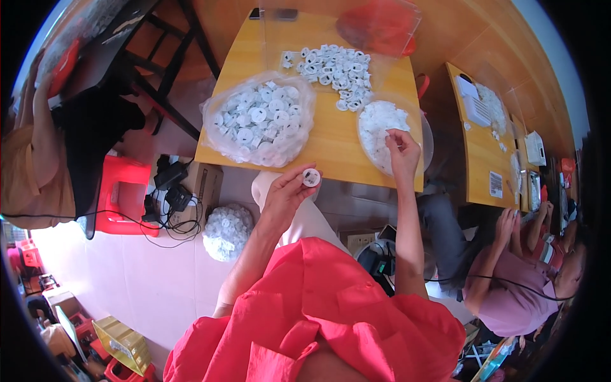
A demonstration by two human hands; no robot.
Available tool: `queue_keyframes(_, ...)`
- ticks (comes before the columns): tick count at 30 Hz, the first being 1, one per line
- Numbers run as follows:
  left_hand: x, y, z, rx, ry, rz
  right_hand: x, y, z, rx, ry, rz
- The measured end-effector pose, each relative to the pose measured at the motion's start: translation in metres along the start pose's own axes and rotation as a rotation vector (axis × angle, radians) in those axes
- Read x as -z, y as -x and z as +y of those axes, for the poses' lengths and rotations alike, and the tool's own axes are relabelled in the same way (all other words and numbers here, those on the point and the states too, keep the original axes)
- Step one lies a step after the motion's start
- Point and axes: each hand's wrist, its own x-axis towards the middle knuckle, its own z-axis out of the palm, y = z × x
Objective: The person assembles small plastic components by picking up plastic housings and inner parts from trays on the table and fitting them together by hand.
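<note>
Just in front of the table's near edge, my left hand (287, 194) holds a small round white plastic piece (311, 177) between thumb and fingers. Dark marks show on its upturned face. My right hand (405, 151) is pinched over the near right part of a shallow round tray (377, 160), which holds a heap of small white pieces (384, 121). Whatever lies between its fingertips is too small to make out. To the left, an opened clear plastic bag (309, 130) is full of round white pieces (258, 114).
Many white ring-like parts (337, 70) lie spread across the wooden table (331, 137). Behind them are a clear sheet and a red bag (375, 28). A stuffed bag (228, 233), a red stool (124, 194) and tangled cables (181, 219) occupy the floor. Other people sit on both sides.
</note>
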Motion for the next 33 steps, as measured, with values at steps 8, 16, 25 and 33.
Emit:
queue_keyframes(8, -0.001, -0.001, -0.003, 0.056, 0.121, -0.03, -0.039, 0.073, -0.097, 0.005, -0.313, -0.398)
queue_keyframes(16, 0.005, 0.001, -0.003, 0.044, 0.122, -0.079, -0.04, 0.081, -0.109, 0.204, -0.093, -0.511)
queue_keyframes(25, 0.001, 0.004, -0.002, 0.044, 0.075, -0.083, -0.04, 0.078, -0.106, 0.308, -0.024, -0.556)
queue_keyframes(33, 0.001, 0.002, -0.002, 0.04, 0.066, -0.084, -0.039, 0.074, -0.106, 0.268, -0.08, -0.576)
